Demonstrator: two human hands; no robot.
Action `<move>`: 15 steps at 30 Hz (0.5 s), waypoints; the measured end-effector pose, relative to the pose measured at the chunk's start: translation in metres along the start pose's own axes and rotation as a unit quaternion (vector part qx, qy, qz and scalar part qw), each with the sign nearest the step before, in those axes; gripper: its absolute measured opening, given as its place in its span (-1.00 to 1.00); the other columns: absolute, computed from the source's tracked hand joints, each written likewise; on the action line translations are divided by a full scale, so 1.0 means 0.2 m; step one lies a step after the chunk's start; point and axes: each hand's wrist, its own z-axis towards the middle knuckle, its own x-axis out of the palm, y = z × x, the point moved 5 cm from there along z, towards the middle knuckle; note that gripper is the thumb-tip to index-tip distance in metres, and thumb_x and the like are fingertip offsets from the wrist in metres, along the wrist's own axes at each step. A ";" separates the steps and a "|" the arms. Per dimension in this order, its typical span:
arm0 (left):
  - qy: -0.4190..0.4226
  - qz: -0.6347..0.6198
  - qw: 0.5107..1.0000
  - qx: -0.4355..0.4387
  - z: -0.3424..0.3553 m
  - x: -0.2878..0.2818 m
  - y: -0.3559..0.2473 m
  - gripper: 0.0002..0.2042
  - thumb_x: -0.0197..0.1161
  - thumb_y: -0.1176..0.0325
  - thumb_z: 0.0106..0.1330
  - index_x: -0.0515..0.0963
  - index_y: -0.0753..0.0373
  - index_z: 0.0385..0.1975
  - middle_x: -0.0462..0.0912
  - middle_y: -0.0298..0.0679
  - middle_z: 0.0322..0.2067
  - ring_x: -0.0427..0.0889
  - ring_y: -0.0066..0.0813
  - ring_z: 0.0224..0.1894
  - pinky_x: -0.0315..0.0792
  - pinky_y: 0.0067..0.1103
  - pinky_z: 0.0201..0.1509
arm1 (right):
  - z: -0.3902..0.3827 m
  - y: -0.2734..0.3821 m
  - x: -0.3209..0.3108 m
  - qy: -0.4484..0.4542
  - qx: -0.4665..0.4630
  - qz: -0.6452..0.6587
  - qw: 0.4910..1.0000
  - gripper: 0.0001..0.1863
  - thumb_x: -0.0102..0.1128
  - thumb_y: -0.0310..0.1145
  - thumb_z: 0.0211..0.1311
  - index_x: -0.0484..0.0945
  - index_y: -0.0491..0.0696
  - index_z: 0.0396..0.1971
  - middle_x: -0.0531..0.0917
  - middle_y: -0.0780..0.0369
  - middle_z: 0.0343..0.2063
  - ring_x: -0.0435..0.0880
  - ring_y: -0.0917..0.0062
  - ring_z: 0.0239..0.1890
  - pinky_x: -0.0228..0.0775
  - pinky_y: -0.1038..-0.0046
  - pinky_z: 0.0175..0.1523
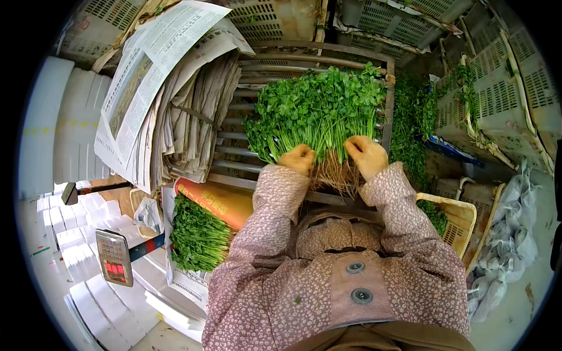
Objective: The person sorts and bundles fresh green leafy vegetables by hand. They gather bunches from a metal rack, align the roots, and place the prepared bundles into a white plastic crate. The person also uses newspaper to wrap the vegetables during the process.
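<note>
A wide bunch of leafy greens (319, 105), like coriander or young celery, lies on a metal-barred rack (237, 151) in front of me. Its leaves point away, and thin brown roots (336, 174) hang toward my body. My left hand (297, 159) is closed on stems at the bunch's lower left, just above the roots. On the other side, my right hand (367, 157) pinches stems at the lower right, with thumb and fingertips together. The roots show between the two hands. Exactly how many stems each hand grips is hidden by the fingers.
Stacked newspapers (175, 111) stand left of the greens. Below them, more bundled greens (199, 237) lie on paper beside a scale with a lit display (114, 257). White foam boxes (108, 307) fill the left. Plastic crates (497, 99) and bagged items (506, 240) line the right.
</note>
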 end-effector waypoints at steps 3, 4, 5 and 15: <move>-0.067 -0.195 0.978 0.036 0.02 -0.10 0.11 -0.76 0.13 0.16 0.32 0.56 0.20 -0.25 0.61 -0.33 -0.55 0.54 -0.60 -0.53 0.46 -0.61 -0.43 | -0.05 0.09 0.07 0.050 -0.034 -0.111 0.992 -0.64 0.13 -0.03 0.19 0.63 -0.05 -0.34 0.65 0.23 -0.43 0.61 0.45 -0.48 0.46 0.40 -0.24; -0.074 -0.161 0.983 0.044 0.01 -0.08 0.08 -0.75 0.14 0.17 0.31 0.55 0.23 -0.24 0.61 -0.29 -0.50 0.55 -0.56 -0.49 0.47 -0.60 -0.41 | -0.06 0.09 0.16 0.031 -0.073 -0.215 0.973 -0.64 0.18 0.01 0.16 0.61 -0.02 -0.43 0.62 0.29 -0.53 0.54 0.56 -0.59 0.42 0.44 -0.37; -0.080 -0.126 0.987 0.053 -0.02 -0.06 0.04 -0.74 0.16 0.17 0.30 0.53 0.26 -0.23 0.62 -0.26 -0.45 0.57 -0.53 -0.44 0.48 -0.58 -0.38 | -0.04 0.07 0.24 0.061 -0.028 -0.219 0.973 -0.70 0.31 -0.14 0.01 0.58 -0.08 -0.43 0.63 0.19 -0.49 0.62 0.44 -0.48 0.46 0.39 -0.30; -0.030 0.151 0.988 0.011 -0.10 -0.01 -0.07 -0.66 0.04 0.05 0.34 0.50 0.18 -0.12 0.62 -0.09 -0.21 0.61 -0.30 -0.17 0.48 -0.40 -0.06 | 0.00 -0.10 0.05 0.175 0.102 -0.003 0.979 -0.70 0.12 -0.10 0.13 0.55 -0.06 -0.38 0.62 0.17 -0.48 0.61 0.42 -0.44 0.46 0.39 -0.21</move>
